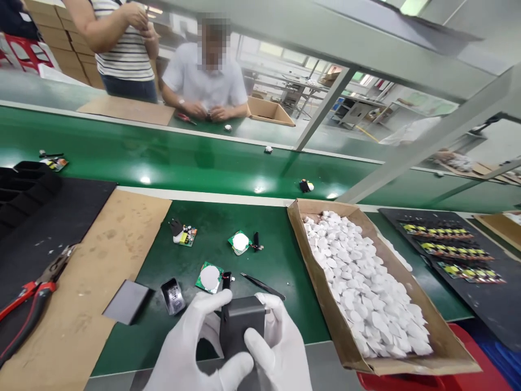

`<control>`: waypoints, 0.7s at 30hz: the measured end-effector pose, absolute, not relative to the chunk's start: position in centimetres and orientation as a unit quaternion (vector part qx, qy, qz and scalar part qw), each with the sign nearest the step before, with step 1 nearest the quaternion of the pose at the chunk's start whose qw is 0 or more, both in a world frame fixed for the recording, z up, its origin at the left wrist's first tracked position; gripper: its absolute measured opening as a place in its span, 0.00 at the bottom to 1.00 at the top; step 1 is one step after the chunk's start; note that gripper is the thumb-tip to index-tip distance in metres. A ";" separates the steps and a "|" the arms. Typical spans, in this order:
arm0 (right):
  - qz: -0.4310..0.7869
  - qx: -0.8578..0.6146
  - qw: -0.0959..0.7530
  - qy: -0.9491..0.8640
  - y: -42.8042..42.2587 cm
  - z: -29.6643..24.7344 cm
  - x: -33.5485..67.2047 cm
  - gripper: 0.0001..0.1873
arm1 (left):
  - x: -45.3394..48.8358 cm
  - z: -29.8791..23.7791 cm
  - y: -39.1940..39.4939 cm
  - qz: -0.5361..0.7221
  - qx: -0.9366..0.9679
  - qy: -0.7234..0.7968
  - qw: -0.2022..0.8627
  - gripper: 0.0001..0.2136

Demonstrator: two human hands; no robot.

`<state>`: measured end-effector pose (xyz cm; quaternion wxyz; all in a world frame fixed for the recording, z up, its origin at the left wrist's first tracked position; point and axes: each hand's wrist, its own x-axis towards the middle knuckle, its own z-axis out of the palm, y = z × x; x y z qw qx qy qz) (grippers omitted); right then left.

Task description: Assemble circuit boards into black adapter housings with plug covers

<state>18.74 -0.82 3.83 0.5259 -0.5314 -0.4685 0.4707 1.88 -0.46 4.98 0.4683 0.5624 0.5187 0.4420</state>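
Both my hands wear white gloves and meet at the bottom middle. My left hand point(195, 347) grips the left side of a black box-shaped plastic housing point(240, 320), while my right hand point(279, 342) closes around its right side with the thumb on its face. Just beyond lies a green circuit board point(209, 277) with a round white pad and a small black part beside it. A similar board point(240, 243) is farther off. Black tweezers point(262, 285) rest to the right. An open black shell point(173, 297) and a dark grey block-like piece point(128, 301) lie to the left.
A cardboard tray point(313, 271) of white pads stands right. Red-handled pliers point(36, 298) lie on cardboard at left. A component board point(185, 234) sits mid-table. Beyond runs a green conveyor belt point(183, 157) carrying small parts. A metal post point(407, 146) slants at right. Two people point(207, 81) are opposite.
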 end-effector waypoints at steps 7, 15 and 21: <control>0.438 -0.632 0.457 -0.447 1.9 6.2 18.5 0.25 | -0.3 3.8 1.6 0.431 0.467 0.496 0.591 0.22; 0.520 -0.614 0.367 -0.467 6.4 11.0 17.6 0.32 | -0.7 4.6 2.0 0.492 0.318 0.437 0.682 0.32; 0.566 -0.555 0.428 -0.434 6.8 11.0 16.4 0.31 | 0.4 4.0 1.5 0.511 0.249 0.372 0.734 0.33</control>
